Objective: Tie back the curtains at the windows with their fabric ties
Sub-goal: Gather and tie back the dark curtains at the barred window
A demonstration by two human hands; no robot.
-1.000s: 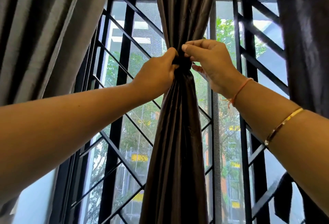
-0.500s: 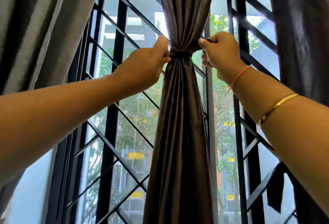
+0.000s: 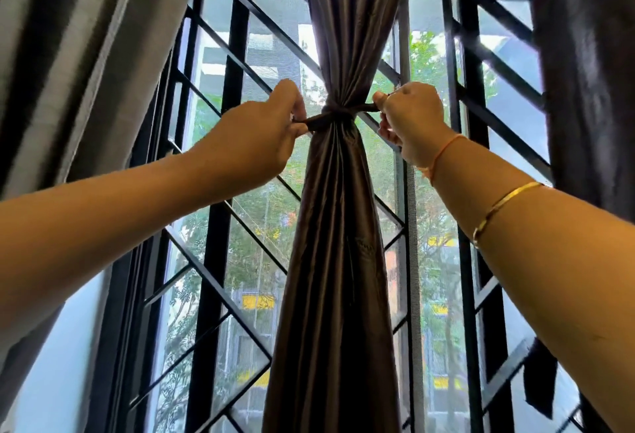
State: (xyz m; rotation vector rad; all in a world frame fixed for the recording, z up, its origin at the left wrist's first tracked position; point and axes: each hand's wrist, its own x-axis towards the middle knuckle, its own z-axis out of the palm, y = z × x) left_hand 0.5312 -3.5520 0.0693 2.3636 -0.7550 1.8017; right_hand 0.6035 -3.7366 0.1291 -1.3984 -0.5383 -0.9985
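Biggest thing is the window grille (image 3: 210, 278), black bars with diagonals, right behind the curtain (image 3: 336, 278), which hangs dead centre, bunched into one narrow column. Left of the curtain there's a grey drape (image 3: 68, 54) and right of it a darker one (image 3: 591, 71), both loose as far as I can see. A dark strip (image 3: 539, 374) dangles low to the curtain's right, maybe that drape's own tie, can't say. Both arms reach up to the curtain's waist: left hand (image 3: 261, 137) just left of it, right hand (image 3: 412, 123) just right, about equally close. The tie (image 3: 338, 112) wraps the curtain at the pinch point and runs sideways, crossways to the curtain's up-down hang, one end going out to each hand. The left fingers (image 3: 292, 95) are curled, pinching the left end against the thumb. The right ones are curled round the right end, thumb on top. Looks to me like the knot's getting cinched, so the pull needs to go straight out from the curtain on both sides, evenly, or the wrap could slip off level.
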